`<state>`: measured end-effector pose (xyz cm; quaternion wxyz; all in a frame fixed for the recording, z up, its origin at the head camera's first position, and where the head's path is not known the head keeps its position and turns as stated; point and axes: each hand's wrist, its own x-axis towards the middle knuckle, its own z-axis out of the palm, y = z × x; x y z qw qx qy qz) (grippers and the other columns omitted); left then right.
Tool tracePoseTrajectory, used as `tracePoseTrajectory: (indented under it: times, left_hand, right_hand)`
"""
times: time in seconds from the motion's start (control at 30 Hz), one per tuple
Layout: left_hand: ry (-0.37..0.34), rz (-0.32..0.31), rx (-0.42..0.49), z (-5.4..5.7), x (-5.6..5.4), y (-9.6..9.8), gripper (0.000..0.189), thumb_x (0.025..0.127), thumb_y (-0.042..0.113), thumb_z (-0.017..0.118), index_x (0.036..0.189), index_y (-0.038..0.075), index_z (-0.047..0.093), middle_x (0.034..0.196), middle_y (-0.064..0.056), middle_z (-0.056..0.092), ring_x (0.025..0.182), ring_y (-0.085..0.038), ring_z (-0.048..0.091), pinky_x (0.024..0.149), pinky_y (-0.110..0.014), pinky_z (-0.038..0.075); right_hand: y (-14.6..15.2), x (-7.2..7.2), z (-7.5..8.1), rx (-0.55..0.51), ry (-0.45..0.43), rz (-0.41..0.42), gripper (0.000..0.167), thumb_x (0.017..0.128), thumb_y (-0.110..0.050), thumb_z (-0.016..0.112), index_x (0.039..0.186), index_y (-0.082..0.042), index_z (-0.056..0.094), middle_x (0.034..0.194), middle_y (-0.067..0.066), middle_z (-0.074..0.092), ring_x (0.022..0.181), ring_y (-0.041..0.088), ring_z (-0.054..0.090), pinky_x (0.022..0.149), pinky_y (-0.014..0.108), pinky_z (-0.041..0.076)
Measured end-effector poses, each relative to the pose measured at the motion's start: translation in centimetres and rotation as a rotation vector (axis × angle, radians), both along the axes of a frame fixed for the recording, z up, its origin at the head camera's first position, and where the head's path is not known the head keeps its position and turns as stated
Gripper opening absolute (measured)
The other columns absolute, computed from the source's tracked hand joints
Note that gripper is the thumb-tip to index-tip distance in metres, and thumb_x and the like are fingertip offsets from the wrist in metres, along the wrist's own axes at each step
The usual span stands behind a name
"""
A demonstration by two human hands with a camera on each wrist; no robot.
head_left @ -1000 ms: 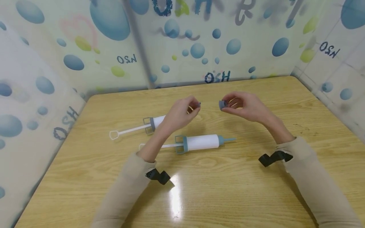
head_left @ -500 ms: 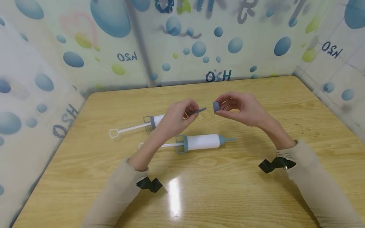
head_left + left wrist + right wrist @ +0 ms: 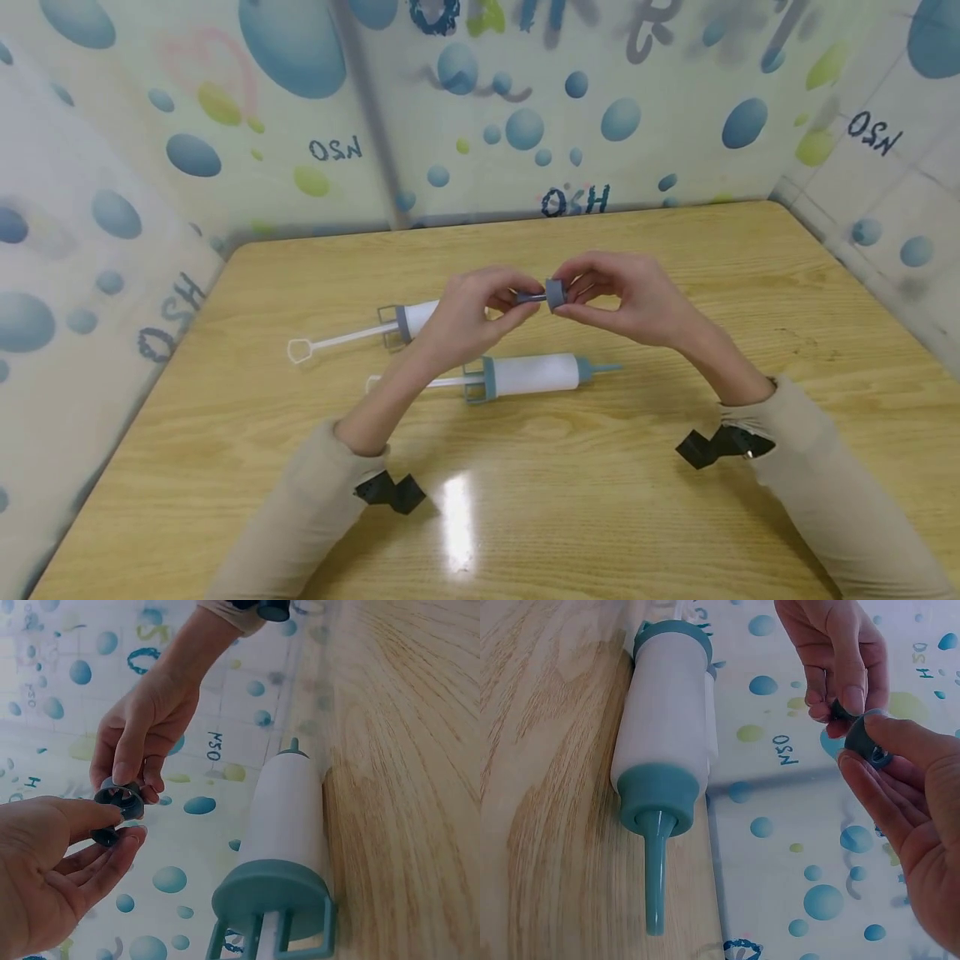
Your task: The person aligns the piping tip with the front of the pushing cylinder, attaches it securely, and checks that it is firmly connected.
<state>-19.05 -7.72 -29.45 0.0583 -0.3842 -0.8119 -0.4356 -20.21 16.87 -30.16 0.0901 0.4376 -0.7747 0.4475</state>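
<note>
In the head view my left hand pinches a slim grey nozzle between thumb and fingers. My right hand grips a short grey ring-shaped cap by its edge. Nozzle and cap meet end to end above the table, the nozzle's tip right at the cap's opening. The hollow inside of the cap shows in the left wrist view, facing the left hand. Below the hands lies a white syringe with a teal collar and spout. Behind the left hand, a second white syringe with a grey collar is partly hidden.
Both syringes lie on the wooden table, their white plunger rods pointing left; the rear one ends in a loop handle. A patterned wall stands along the table's back edge. Black wrist cameras hang at both sleeves.
The hands have come together from apart. The left hand has turned the nozzle lengthwise toward the right, and the cap has moved left and slightly down to meet it. The syringes stay put.
</note>
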Motion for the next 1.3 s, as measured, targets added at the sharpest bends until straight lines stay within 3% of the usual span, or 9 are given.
tracePoseTrajectory:
  times: [0.33, 0.63, 0.9, 1.1, 1.3]
  left_hand:
    - [-0.124, -0.048, 0.068, 0.2, 0.1, 0.1, 0.026, 0.09, 0.0, 0.074, 0.114, -0.006, 0.073, 0.108, -0.013, 0.07, 0.095, -0.019, 0.072, 0.084, -0.024, 0.056]
    - [-0.156, -0.072, 0.06, 0.3, 0.1, -0.1, 0.028, 0.099, -0.01, 0.054, 0.122, -0.007, 0.069, 0.116, -0.016, 0.068, 0.096, -0.02, 0.072, 0.087, -0.028, 0.056]
    - [-0.256, -0.053, 0.163, 0.2, 0.2, 0.0, 0.019, 0.097, -0.006, 0.061, 0.114, -0.009, 0.07, 0.101, -0.02, 0.073, 0.087, -0.029, 0.073, 0.08, -0.04, 0.059]
    - [-0.234, -0.019, 0.202, 0.0, 0.3, 0.0, 0.012, 0.094, -0.002, 0.068, 0.106, -0.004, 0.071, 0.093, -0.013, 0.074, 0.079, -0.023, 0.073, 0.074, -0.034, 0.059]
    - [-0.204, -0.006, 0.241, -0.1, 0.4, 0.2, 0.009, 0.092, -0.002, 0.071, 0.101, -0.002, 0.068, 0.085, -0.01, 0.072, 0.076, -0.026, 0.071, 0.07, -0.037, 0.058]
  right_hand:
    - [0.0, 0.2, 0.0, -0.027, -0.007, 0.004, 0.039, 0.079, 0.014, 0.078, 0.115, 0.004, 0.066, 0.103, 0.006, 0.07, 0.086, 0.014, 0.07, 0.079, 0.024, 0.057]
    - [-0.1, 0.3, 0.0, -0.049, 0.013, 0.01, 0.039, 0.078, 0.017, 0.077, 0.114, 0.005, 0.067, 0.103, 0.007, 0.07, 0.086, 0.013, 0.071, 0.079, 0.025, 0.058]
    - [-0.4, 0.5, 0.0, -0.072, -0.013, 0.051, 0.041, 0.078, 0.018, 0.077, 0.115, 0.005, 0.067, 0.105, 0.008, 0.07, 0.085, 0.016, 0.071, 0.077, 0.027, 0.058]
    - [-0.7, 0.9, 0.2, -0.057, -0.013, 0.048, 0.042, 0.077, 0.016, 0.078, 0.116, 0.005, 0.067, 0.106, 0.009, 0.071, 0.087, 0.016, 0.071, 0.079, 0.027, 0.058]
    - [-0.8, 1.0, 0.2, -0.062, -0.004, 0.052, 0.042, 0.077, 0.016, 0.079, 0.116, 0.004, 0.068, 0.106, 0.008, 0.072, 0.089, 0.016, 0.071, 0.081, 0.029, 0.058]
